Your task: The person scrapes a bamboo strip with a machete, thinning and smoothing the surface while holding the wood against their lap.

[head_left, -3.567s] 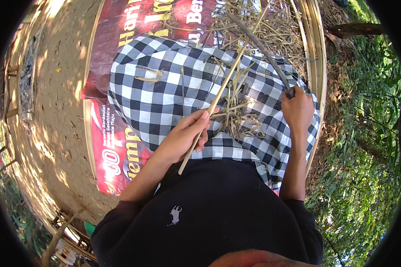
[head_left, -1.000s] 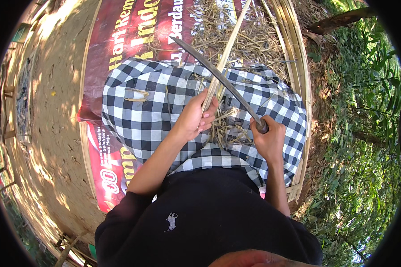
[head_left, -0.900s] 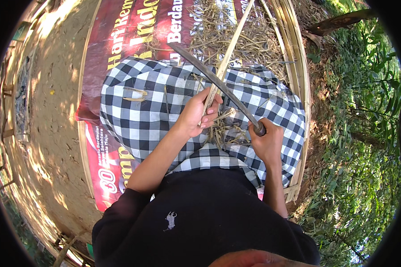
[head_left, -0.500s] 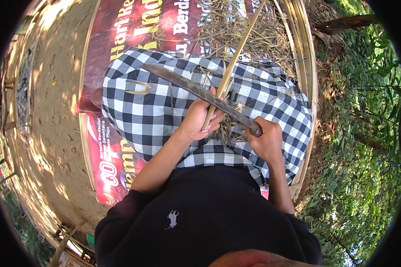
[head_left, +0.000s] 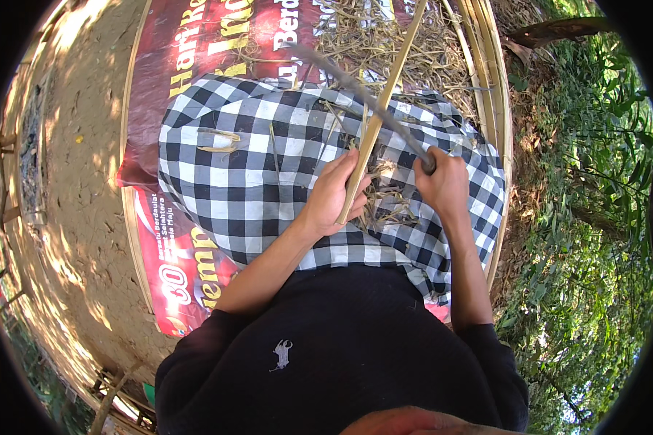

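Strip [head_left: 371,132] slants forward-right over the cloth [head_left: 225,181], its near end clamped in the left grip [head_left: 337,192]. Right grip [head_left: 444,181], clamped on the knife [head_left: 357,87], angles it forward-left, crossing the strip just beyond.

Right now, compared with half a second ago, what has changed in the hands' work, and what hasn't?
The right hand has moved forward, away from the body, carrying the knife; in view, its blade crosses the pale strip farther from the left hand. Nothing was grasped or released. The left hand's grip and the checked cloth stayed.
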The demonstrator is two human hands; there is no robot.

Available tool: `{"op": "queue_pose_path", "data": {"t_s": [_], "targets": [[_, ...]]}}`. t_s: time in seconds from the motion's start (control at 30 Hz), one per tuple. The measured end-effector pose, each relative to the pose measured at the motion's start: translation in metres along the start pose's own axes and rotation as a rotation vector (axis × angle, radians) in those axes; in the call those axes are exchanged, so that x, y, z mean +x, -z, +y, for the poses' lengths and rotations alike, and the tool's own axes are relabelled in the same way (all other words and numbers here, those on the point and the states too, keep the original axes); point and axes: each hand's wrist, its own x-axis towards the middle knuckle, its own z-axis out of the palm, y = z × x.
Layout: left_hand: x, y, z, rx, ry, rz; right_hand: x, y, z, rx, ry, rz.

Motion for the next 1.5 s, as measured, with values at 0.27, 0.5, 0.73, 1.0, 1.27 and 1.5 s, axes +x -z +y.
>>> {"op": "queue_pose_path", "data": {"t_s": [0.27,0.5,0.73,1.0,1.27,1.5], "targets": [[-0.002,-0.007,0.008,-0.038,-0.011,-0.091,-0.032,0.026,-0.029,0.051,0.234,-0.091],[-0.002,0.002,0.006,-0.171,0.061,-0.154,-0.029,0.031,-0.015,-0.003,0.113,-0.125],[-0.011,-0.002,0.001,-0.222,0.112,-0.158,-0.020,0.029,0.009,-0.090,0.186,-0.067],[-0.024,-0.025,-0.004,-0.170,0.164,0.140,-0.017,0.036,0.005,-0.131,0.234,-0.034],[-0.021,-0.016,-0.004,-0.148,0.139,0.022,-0.027,0.038,-0.015,-0.122,0.349,-0.139],[-0.030,-0.012,0.000,0.309,-0.006,0.087,0.022,0.047,0.020,-0.216,-0.217,0.081]]}}
